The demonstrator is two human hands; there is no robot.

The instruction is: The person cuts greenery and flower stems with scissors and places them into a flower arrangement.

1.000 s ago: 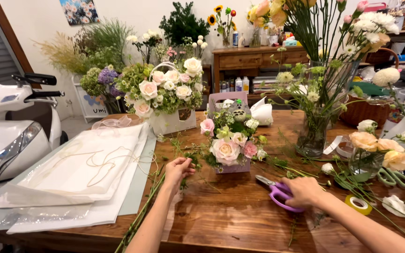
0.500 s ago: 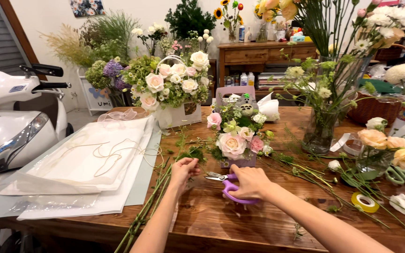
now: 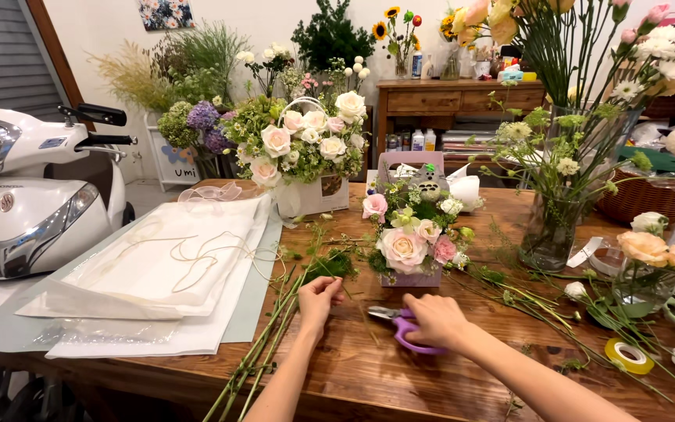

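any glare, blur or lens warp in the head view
Head view: even indoor light, soft shadow under the right hand holding purple scissors; mild sheen on the white scooter and wooden table; wide-angle bending at the edges; the left hand on a green stem and the small rose arrangement look sharp.

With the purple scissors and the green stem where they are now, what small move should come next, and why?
Probably close the purple-handled scissors on the thin green stem. The right hand grips the handles, and the blades point left toward the left hand, which pinches the stem just beside the blade tips. Whether the stem already lies between the blades cannot be told, so a slight nudge left may come first.
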